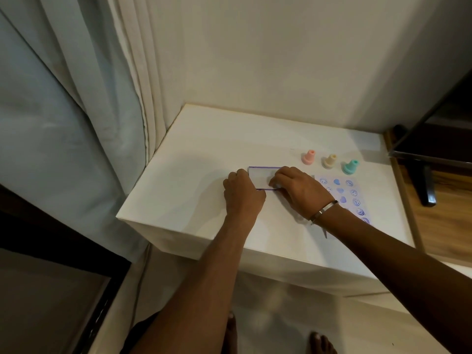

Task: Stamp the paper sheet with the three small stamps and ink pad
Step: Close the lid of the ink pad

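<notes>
The ink pad (261, 176), a flat white box with a purple edge and its lid down, lies mid-table between my hands. My left hand (242, 191) grips its left end, and my right hand (296, 189) presses on its right end. Three small stamps stand upright in a row behind: pink (309, 157), cream (330, 161) and teal (350, 166). The paper sheet (344, 195) lies to the right, partly under my right wrist, covered with several blue stamped marks, both hearts and round faces.
The white table (194, 154) fits into a corner, with a wall behind and curtains at the left. A dark TV on a stand (429, 149) sits on a wooden unit at the right. My bare feet show on the floor below.
</notes>
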